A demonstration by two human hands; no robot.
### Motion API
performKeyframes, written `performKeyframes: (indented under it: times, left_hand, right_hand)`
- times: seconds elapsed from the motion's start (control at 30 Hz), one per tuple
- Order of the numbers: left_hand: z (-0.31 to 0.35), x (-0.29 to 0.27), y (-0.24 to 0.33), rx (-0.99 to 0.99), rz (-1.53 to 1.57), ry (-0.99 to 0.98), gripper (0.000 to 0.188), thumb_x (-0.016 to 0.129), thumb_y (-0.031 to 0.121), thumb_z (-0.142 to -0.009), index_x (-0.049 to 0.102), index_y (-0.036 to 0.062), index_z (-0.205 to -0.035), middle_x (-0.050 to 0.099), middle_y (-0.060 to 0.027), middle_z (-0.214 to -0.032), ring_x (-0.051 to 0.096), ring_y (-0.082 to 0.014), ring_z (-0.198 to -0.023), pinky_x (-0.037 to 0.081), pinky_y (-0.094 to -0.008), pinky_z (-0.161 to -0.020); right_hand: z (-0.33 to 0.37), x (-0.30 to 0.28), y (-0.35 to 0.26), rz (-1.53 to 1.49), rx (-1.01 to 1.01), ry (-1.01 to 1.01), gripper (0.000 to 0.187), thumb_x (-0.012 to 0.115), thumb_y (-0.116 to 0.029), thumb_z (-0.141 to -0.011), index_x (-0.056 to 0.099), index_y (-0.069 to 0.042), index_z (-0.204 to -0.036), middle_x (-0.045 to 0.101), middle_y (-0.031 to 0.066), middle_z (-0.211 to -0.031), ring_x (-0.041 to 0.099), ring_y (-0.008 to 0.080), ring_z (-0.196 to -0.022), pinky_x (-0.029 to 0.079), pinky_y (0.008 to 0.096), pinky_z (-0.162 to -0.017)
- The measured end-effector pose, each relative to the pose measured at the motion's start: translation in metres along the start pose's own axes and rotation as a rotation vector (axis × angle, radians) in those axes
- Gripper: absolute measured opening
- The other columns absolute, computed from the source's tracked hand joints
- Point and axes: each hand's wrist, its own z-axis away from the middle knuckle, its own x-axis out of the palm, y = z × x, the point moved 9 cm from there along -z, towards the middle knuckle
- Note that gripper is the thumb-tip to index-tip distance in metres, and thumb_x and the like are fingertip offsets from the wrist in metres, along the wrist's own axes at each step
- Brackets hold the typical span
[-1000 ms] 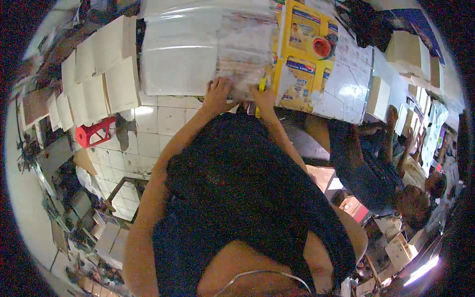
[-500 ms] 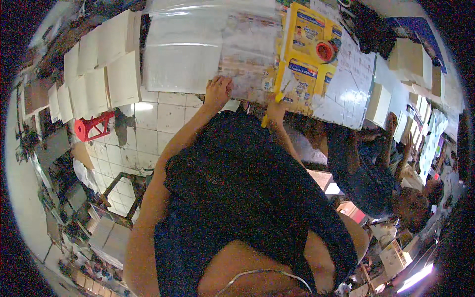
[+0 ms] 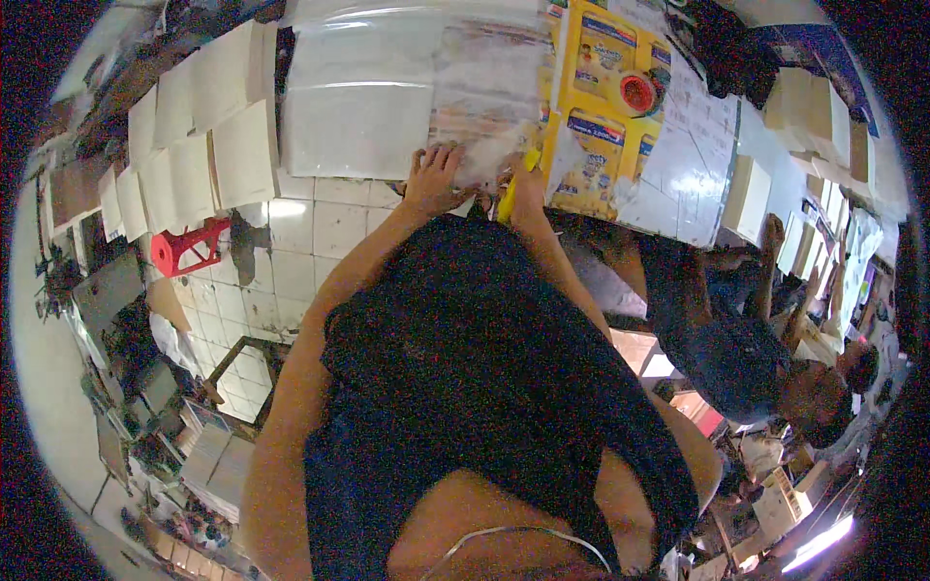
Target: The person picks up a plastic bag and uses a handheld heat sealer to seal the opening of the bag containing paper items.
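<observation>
- Cream-coloured stacks (image 3: 189,160) of flat sheets or boards stand at the far left, close to the worktop (image 3: 358,111).
- Red plastic stool (image 3: 189,249), below those stacks, on the white tiled floor (image 3: 291,232).
- Glossy, pale covering over the left part of the worktop; to its right, a streaked brownish patch (image 3: 484,87).
- Left hand (image 3: 434,182) palm down at the near edge, where covering and patch meet; its fingers are bent and slightly parted, and I cannot tell whether they grip anything.
- Right hand (image 3: 525,194) just beside it at the same edge, fingers curled closed around a slim yellow tool (image 3: 532,159), which shows above and below the grip; its exact kind is unclear.
- Yellow printed sheet (image 3: 591,145) right of the tool, with a red-cored tape roll (image 3: 638,94) lying on it.
- White sheet (image 3: 683,155) next along.
- Co-worker (image 3: 731,353) in dark clothing, farther right.
</observation>
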Motion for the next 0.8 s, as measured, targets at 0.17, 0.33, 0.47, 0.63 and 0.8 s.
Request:
performKeyframes:
  times: [0.17,0.33,0.47,0.63,0.8]
  left_hand:
    - [0.031,0.034,-0.027,0.112,-0.238,-0.197,0.052,0.061,0.034,-0.079,0.048,0.0111,-0.123,0.045,-0.0105,-0.131,0.041,-0.0312,-0.122,0.027,-0.0528,-0.103]
    - [0.029,0.018,-0.030,0.042,-0.164,0.002,0.046,0.058,0.025,-0.081,0.048,0.0115,-0.124,0.040,-0.0099,-0.137,0.036,-0.0301,-0.128,0.023,-0.0533,-0.106]
    - [0.033,-0.020,-0.037,0.036,-0.246,0.148,0.050,0.055,0.020,-0.081,0.045,0.0100,-0.128,0.033,-0.0094,-0.143,0.029,-0.0299,-0.133,0.021,-0.0547,-0.107]
    - [0.057,-0.008,-0.069,-0.057,-0.289,0.043,0.055,0.054,0.020,-0.080,0.042,0.0082,-0.132,0.028,-0.0103,-0.146,0.024,-0.0303,-0.136,0.017,-0.0549,-0.108]
    - [0.057,-0.007,-0.068,-0.034,-0.354,-0.012,0.057,0.053,0.021,-0.080,0.039,0.0085,-0.134,0.025,-0.0113,-0.147,0.020,-0.0304,-0.137,0.015,-0.0541,-0.109]
  right_hand:
    - [0.035,0.015,-0.074,-0.288,0.278,-0.335,0.037,0.055,-0.039,-0.085,0.058,-0.008,-0.105,0.059,0.0064,-0.071,0.056,0.0222,-0.059,0.050,0.0381,-0.055]
    - [-0.022,-0.007,-0.080,0.049,-0.029,-0.198,0.030,0.079,-0.025,-0.066,0.060,-0.007,-0.079,0.055,-0.0004,-0.063,0.048,0.0113,-0.051,0.040,0.0298,-0.044]
    - [-0.061,-0.037,-0.041,0.055,-0.061,-0.048,0.023,0.077,-0.016,-0.068,0.063,-0.005,-0.083,0.059,0.0008,-0.069,0.050,0.0134,-0.054,0.042,0.0306,-0.048]
    - [-0.014,-0.033,-0.076,-0.030,-0.023,-0.158,0.019,0.075,-0.014,-0.070,0.064,-0.005,-0.083,0.061,0.0013,-0.075,0.055,0.0150,-0.063,0.045,0.0309,-0.057]
    - [-0.032,-0.034,-0.058,-0.038,-0.037,-0.189,0.019,0.073,-0.014,-0.072,0.064,-0.004,-0.086,0.061,0.0012,-0.080,0.057,0.0145,-0.073,0.047,0.0308,-0.063]
